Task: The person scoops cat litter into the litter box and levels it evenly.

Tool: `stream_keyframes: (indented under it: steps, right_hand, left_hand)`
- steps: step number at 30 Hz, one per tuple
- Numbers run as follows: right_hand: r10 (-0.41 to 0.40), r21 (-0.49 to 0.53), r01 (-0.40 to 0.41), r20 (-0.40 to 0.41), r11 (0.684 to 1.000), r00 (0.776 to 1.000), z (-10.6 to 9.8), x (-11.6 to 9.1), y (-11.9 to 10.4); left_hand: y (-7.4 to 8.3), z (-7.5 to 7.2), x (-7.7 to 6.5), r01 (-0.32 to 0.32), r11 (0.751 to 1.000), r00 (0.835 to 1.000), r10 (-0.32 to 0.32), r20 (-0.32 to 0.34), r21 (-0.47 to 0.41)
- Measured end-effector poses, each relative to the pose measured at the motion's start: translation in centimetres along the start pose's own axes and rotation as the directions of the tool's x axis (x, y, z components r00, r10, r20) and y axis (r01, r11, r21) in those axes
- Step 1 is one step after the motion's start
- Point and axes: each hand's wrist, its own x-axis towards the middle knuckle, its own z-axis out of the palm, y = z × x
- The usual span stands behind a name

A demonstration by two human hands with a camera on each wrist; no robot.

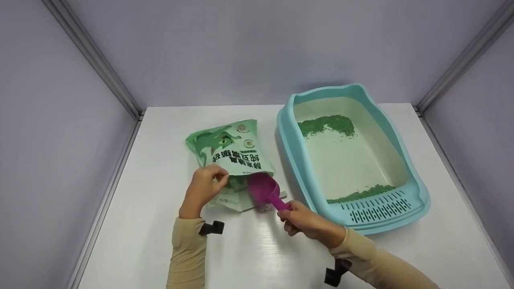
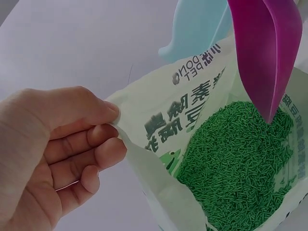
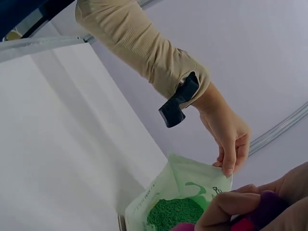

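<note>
A green and white bag of cat litter lies on the table, its mouth toward the person. My left hand pinches the edge of that mouth between thumb and fingers and lifts it. Inside, green litter pellets show in the left wrist view. My right hand grips the handle of a purple scoop, whose bowl is at the bag's opening. In the left wrist view the scoop's tip is over the pellets; whether it touches them I cannot tell.
To the right stands a light blue litter box with a slotted front ledge. Green pellets lie at its far end, and another strip of them along its near end. Pale walls border the white table at the back and sides.
</note>
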Motion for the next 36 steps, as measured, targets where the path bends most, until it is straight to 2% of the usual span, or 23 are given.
stream_keyframes:
  steps: [6,12,17,30,36]
  right_hand:
    - [0.064,0.102,-0.068,0.039,0.993,0.997,1.0,0.0,-0.6]
    - [0.086,0.234,-0.105,0.091,0.967,0.992,2.0,0.2,-1.5]
    - [0.125,0.301,-0.142,0.074,0.943,0.989,2.6,0.6,-1.8]
    - [0.16,0.327,-0.173,0.064,0.929,0.985,2.8,3.2,-1.5]
    - [0.168,0.269,-0.173,0.039,0.948,0.985,2.3,4.5,-0.7]
  left_hand:
    - [0.1,-0.1,0.0,0.005,1.0,1.0,-0.005,0.004,-0.003]
    - [0.2,-0.1,0.1,0.022,1.0,1.0,-0.022,0.013,0.003]
    - [0.1,-0.1,-0.1,0.0,1.0,1.0,0.0,0.004,0.0]
    - [0.0,-0.2,0.2,-0.019,1.0,1.0,0.019,0.005,-0.001]
    - [0.0,-0.1,0.1,-0.024,1.0,1.0,0.024,-0.002,-0.003]
